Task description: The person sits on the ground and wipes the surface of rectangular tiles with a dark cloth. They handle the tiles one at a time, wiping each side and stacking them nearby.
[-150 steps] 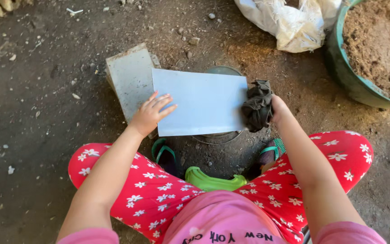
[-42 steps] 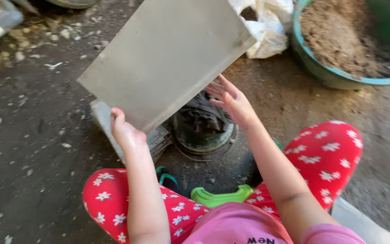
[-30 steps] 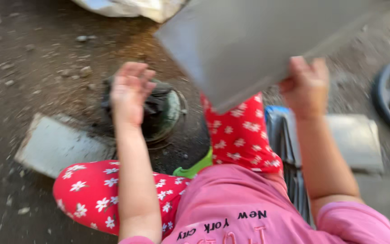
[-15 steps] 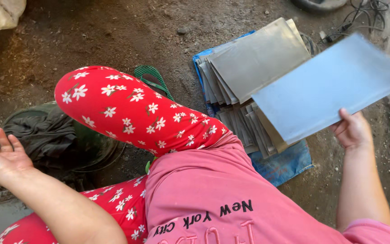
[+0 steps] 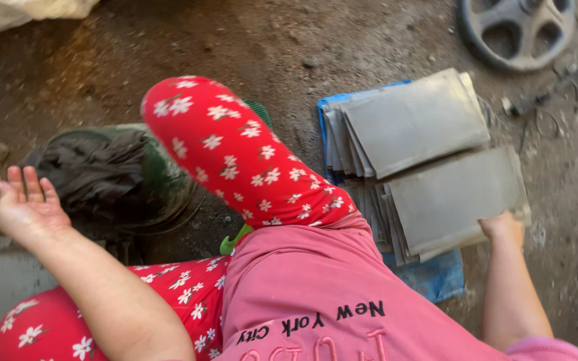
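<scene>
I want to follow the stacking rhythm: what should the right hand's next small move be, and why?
Probably let go of the grey sheet and draw back. The right hand grips its near edge, and the sheet already lies flat on the pile over the blue mat. The left hand hangs open and empty.

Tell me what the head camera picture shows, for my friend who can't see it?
A seated person's right hand rests on a grey metal sheet atop a stack. Their left hand is open and empty.
</scene>
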